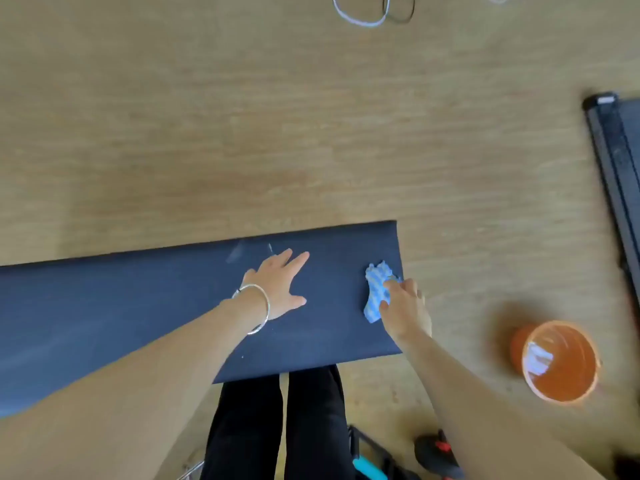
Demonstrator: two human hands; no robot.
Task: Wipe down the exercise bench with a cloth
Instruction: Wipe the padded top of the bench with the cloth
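at the right end of the dark blue exercise bench (156, 306), the right hand (405, 310) grasps the striped blue cloth (375, 292) mid-wipe, the left hand (280, 285) braces flat and released; next, probably sweep leftward toward the pale smears (239, 252).

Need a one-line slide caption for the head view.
Right hand presses a blue striped cloth at the end of the dark bench; left hand rests flat beside it.

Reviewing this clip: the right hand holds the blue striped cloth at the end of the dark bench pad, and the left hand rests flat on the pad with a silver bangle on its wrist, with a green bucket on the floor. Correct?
Not quite. The bucket is orange, not green, as the head view shows. The rest holds: the right hand holds the cloth at the bench end; the left hand, with bangle, lies flat.
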